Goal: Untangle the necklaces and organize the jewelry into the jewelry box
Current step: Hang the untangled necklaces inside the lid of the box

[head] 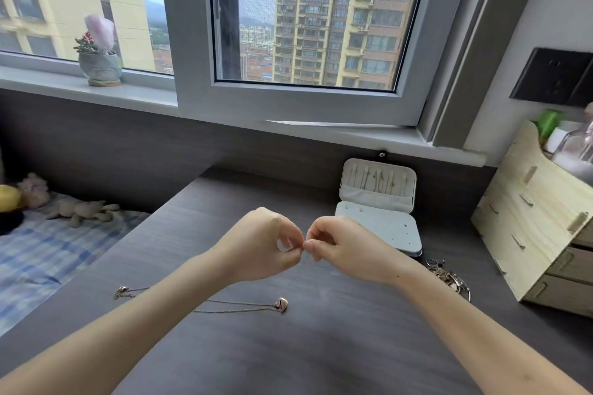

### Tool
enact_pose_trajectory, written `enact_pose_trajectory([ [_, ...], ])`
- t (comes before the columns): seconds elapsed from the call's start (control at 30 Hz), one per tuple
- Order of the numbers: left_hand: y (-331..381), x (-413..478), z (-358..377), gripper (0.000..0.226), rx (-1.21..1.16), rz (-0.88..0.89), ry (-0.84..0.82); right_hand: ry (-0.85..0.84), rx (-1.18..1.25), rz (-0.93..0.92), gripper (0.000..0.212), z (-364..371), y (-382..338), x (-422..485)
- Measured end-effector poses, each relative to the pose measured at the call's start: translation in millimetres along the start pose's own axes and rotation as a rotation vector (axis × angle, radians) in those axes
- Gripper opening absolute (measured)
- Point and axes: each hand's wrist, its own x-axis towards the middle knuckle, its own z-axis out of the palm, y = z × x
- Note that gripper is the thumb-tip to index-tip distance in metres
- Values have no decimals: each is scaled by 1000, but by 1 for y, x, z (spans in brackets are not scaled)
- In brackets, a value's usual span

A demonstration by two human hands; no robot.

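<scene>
**Necklaces part sorted, fine work going on between the fingertips**

Nearest the camera, a rose-gold pendant necklace (pixel 281 304) is lying stretched across the dark desk (pixel 288 359), its chain running under the left forearm and already looking free of knots. Just beyond it, the left hand (pixel 260 244) and the right hand (pixel 340 247) are hovering above the desk with knuckles curled and thumb and forefinger tips meeting. Each is pinching tightly, and what is being pinched is too fine to make out, though it is probably a thin chain being teased apart or a clasp being worked.

To the right, beside the right wrist, a tangled jewelry pile (pixel 447 276) is waiting. Farther back, the white jewelry box (pixel 378 228) is standing open with several chains hanging in its lid. A wooden drawer organizer (pixel 539 234) is sitting at the far right.

Untangling seems to be the step in hand, with the task partway through. The next move is calling for a slow, gentle pull so the links are not kinked, then carrying the freed piece to the lid's hooks.
</scene>
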Motion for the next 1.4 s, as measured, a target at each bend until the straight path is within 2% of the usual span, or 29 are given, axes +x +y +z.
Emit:
enact_pose_trajectory([
  [0.17,-5,-4,4,29,87,11,82,28,165,83,13,4,1,0],
  [0.33,-16,-6,8,13,-4,-194,130,83,582,136,14,5,-2,-4],
  [0.53,-29,-9,9,16,-284,-434,82,71,1109,153,25,-6,-2,2],
  [0.7,-32,-9,16,14,-655,-575,150,-7,1358,117,33,-25,-20,9],
  [0.83,-29,-2,23,14,-840,-628,207,-8,1260,78,25,-42,-35,13],
  [1.0,-18,18,34,13,-854,-590,209,161,755,21,8,-72,-45,10],
  [1.17,4,43,47,14,-948,-525,111,369,397,-33,8,-108,-49,4],
  [1.27,19,61,55,11,-1062,-488,-9,441,364,-45,8,-137,-49,2],
  [1.4,35,93,60,6,-1220,-426,-156,531,488,-7,8,-176,-39,4],
])
